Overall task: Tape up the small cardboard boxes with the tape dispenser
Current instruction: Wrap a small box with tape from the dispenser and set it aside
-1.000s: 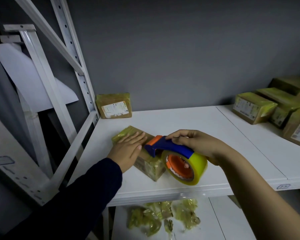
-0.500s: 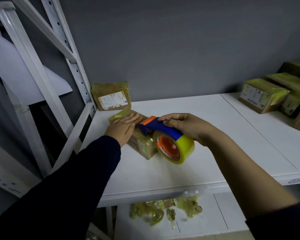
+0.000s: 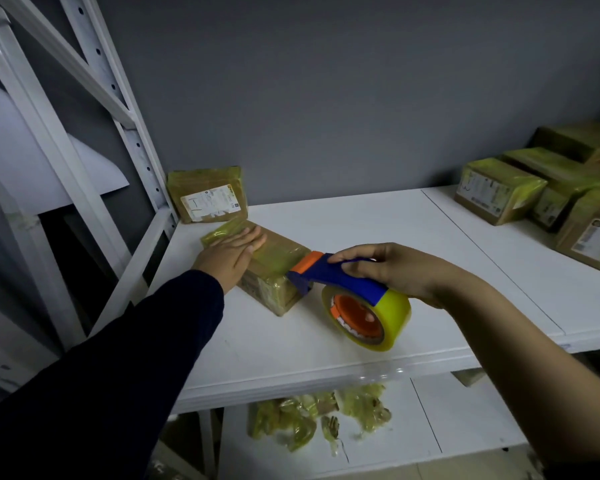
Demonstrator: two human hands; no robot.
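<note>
nearest, below the hands: crumpled tape scraps (image 3: 319, 420) on the lower shelf (image 3: 465, 427), not in play.

on the white shelf (image 3: 274, 351), right hand (image 3: 399, 271) is the nearer one, fingers curled over the top of the blue tape dispenser (image 3: 347, 285), yellow roll (image 3: 394, 311) hanging under the wrist. orange nose (image 3: 307, 261) points away and left, sitting at the near-right end of the box (image 3: 281, 258), at the edge where top meets end face. we can't tell if a strip is stuck down there.

box lies just left of the right hand. long axis runs diagonally, near-right to far-left, from the dispenser nose toward the left hand (image 3: 234, 252). left hand lies flat on the far half of the top, fingers straight and together, palm down, pinning it, gripping nothing. yellowish tape already covers the top and near faces.

our read: next pass turns on that axis. dispenser body is roughly in line with it, so the right hand does the run or the cut and the left only anchors. risk we'd flag: box pivoting under the palm if the pull goes off-axis.

farther out: a labelled box (image 3: 208, 197) leaning at the wall (image 3: 326, 98) beyond the left hand; taped boxes (image 3: 499, 192) well off to the right of the right hand.
</note>
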